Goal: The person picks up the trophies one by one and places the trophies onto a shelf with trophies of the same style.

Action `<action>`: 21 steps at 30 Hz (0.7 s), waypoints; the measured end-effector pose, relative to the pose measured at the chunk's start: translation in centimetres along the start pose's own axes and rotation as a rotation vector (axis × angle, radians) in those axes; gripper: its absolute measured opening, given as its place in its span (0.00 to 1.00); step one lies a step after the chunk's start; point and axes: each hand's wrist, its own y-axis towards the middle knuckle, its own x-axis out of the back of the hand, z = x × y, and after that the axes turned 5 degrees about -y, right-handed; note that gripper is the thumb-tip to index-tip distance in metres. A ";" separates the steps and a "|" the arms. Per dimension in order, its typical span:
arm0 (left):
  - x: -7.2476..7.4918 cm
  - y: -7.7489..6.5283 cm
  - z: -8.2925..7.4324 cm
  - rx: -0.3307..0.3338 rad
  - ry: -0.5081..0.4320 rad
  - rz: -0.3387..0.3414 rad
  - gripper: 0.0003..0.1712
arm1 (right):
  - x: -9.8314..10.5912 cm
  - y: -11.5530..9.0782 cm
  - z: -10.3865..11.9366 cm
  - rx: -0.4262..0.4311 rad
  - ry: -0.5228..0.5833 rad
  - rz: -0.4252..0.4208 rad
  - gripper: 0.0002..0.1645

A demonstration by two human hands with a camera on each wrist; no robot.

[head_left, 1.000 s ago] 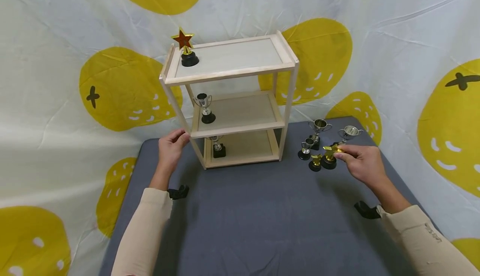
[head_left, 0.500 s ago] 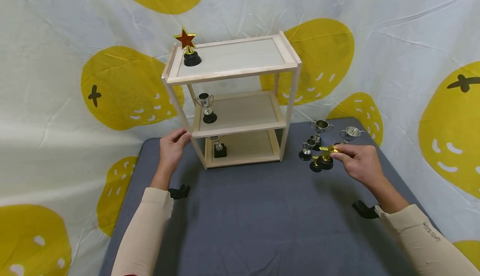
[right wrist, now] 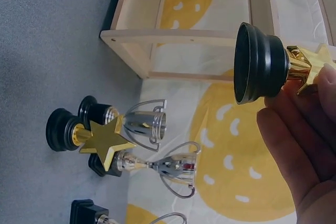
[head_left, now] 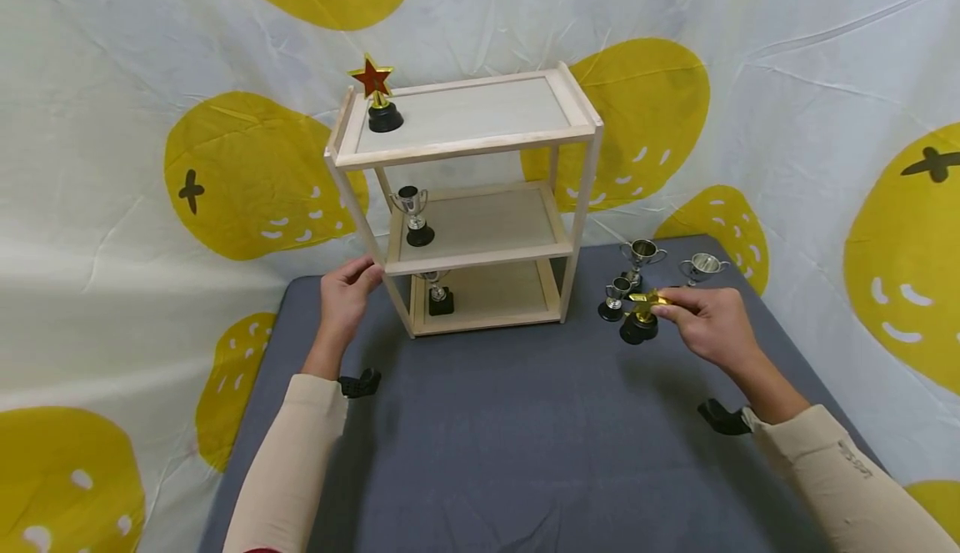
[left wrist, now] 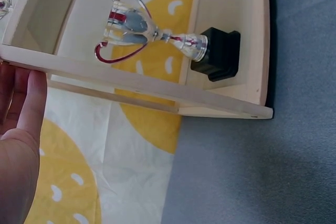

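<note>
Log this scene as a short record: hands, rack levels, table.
Left hand: holds the wooden rack by its front left post
Right hand: holds a gold star trophy above the table
Top level: red star trophy, left end
Middle level: round-based silver cup, left end
Bottom level: square-based silver cup, left end
Table, right of rack: three silver cups, another gold star trophy

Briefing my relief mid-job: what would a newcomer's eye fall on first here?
Probably the red-faced star trophy, standing at the left end of the top shelf of the wooden rack. Next, the gold star trophy pinched in the right hand, lifted clear of the table. Large yellow shapes on the pale backdrop also stand out.
</note>
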 end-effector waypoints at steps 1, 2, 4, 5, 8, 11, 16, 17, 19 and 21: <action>0.0 0.0 0.0 -0.002 0.000 0.000 0.22 | 0.0 0.0 0.0 -0.003 0.003 0.003 0.08; 0.0 0.0 0.0 -0.004 0.003 0.001 0.22 | 0.0 0.0 0.1 -0.007 0.006 0.008 0.08; 0.0 0.0 0.1 -0.005 0.008 0.001 0.22 | 0.0 0.0 0.2 -0.005 0.008 0.013 0.08; 0.0 0.0 0.1 -0.007 0.007 0.000 0.22 | 0.0 0.0 0.2 -0.006 0.010 0.017 0.08; 0.0 0.0 0.1 -0.008 0.007 0.001 0.22 | 0.0 0.0 0.4 -0.011 0.013 0.032 0.09; 0.0 -0.1 0.1 -0.009 0.005 0.001 0.21 | -0.1 0.1 0.6 -0.012 0.005 0.036 0.09; 0.0 0.0 0.1 -0.011 0.019 -0.004 0.21 | -0.3 0.4 0.9 0.010 -0.017 0.017 0.08; 0.0 0.0 0.1 -0.013 0.020 -0.004 0.21 | -0.3 0.4 0.9 0.011 -0.018 0.014 0.09; 0.0 0.0 0.1 -0.017 0.018 -0.004 0.20 | -0.4 0.5 1.0 0.015 -0.015 0.009 0.09; -0.1 -0.1 0.1 -0.019 0.016 -0.002 0.20 | -0.4 0.5 1.1 0.021 -0.004 0.011 0.09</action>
